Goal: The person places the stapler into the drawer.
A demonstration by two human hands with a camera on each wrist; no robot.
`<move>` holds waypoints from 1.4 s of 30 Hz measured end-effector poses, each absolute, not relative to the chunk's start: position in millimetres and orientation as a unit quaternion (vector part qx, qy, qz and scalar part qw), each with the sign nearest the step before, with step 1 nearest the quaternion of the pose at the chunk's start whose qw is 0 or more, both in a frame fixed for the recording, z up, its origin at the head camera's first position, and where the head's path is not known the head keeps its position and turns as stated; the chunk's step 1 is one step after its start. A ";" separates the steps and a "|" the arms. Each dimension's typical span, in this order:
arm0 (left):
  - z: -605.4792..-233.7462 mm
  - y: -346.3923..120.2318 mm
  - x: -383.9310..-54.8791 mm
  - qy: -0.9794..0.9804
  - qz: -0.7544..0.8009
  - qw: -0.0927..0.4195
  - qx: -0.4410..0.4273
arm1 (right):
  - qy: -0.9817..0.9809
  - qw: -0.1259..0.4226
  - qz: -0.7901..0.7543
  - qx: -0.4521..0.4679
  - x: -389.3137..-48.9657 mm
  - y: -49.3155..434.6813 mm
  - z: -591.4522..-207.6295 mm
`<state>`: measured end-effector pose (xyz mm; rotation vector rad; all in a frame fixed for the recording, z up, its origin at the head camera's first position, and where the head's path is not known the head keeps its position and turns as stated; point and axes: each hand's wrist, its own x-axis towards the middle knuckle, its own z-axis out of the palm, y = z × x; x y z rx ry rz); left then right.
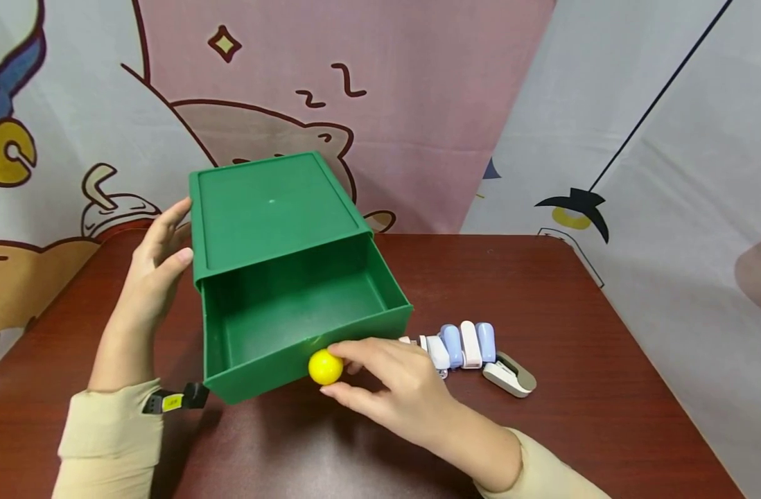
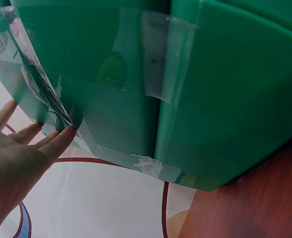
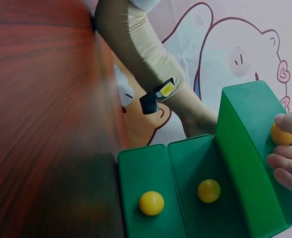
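A green drawer cabinet (image 1: 274,208) stands on the table with its top drawer (image 1: 305,312) pulled out, and the visible inside of that drawer holds nothing. On the drawer's front is a round yellow knob (image 1: 326,366). My right hand (image 1: 412,388) has thumb and fingers around this knob. Two lower drawers in the right wrist view are pushed in, each with a yellow knob (image 3: 151,203) of its own. My left hand (image 1: 152,274) is at the cabinet's left side, its fingertips touching the green wall (image 2: 111,89), which carries strips of clear tape.
Right of the cabinet, several small blue and white oblong pieces (image 1: 470,344) lie in a row on the dark red-brown table (image 1: 574,430). Beside them is a white and grey-brown oblong object (image 1: 509,374). A printed cloth (image 1: 430,111) hangs behind the table.
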<state>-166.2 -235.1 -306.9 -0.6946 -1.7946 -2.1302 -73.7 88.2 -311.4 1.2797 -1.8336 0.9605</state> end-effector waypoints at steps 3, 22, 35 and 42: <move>-306.9 -235.0 -166.4 -0.616 -0.738 0.134 -0.241 | -0.707 0.342 0.366 0.499 -75.2 94.1 -313.0; -306.4 -235.1 -164.8 -0.634 -0.726 0.131 -0.233 | -0.722 0.295 0.403 0.480 -101.0 171.0 -338.0; -307.4 -235.6 -164.5 -0.633 -0.727 0.131 -0.232 | -0.844 0.145 0.336 0.393 -120.0 223.8 -355.1; -307.9 -235.8 -165.5 -0.629 -0.729 0.131 -0.237 | -0.871 0.102 0.300 0.376 -130.3 241.9 -370.3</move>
